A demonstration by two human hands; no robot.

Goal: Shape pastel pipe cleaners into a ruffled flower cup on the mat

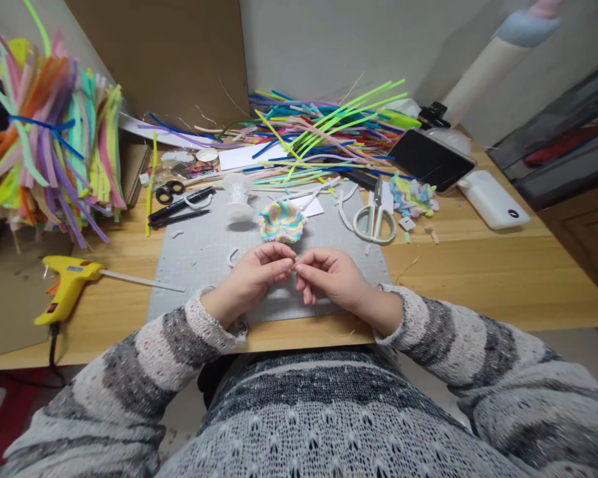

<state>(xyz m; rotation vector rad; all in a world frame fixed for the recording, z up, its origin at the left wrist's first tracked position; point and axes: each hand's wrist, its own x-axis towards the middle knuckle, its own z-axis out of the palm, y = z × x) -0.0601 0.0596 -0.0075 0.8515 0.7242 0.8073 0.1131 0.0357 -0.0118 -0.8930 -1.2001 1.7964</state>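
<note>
My left hand and my right hand meet over the grey cutting mat, thumbs and forefingers pinched together tip to tip. Whatever lies between the fingertips is too small to make out. Just beyond them sits a small ruffled flower shape in pastel stripes of pipe cleaner. Left of it stands a spool of clear thread. A short white curved pipe-cleaner piece lies by my left hand. White-handled scissors rest at the mat's right edge.
A yellow glue gun lies at left, below a big bundle of pipe cleaners. Loose pipe cleaners pile up along the back. Black pens lie at the mat's left; a phone and white power bank are at right.
</note>
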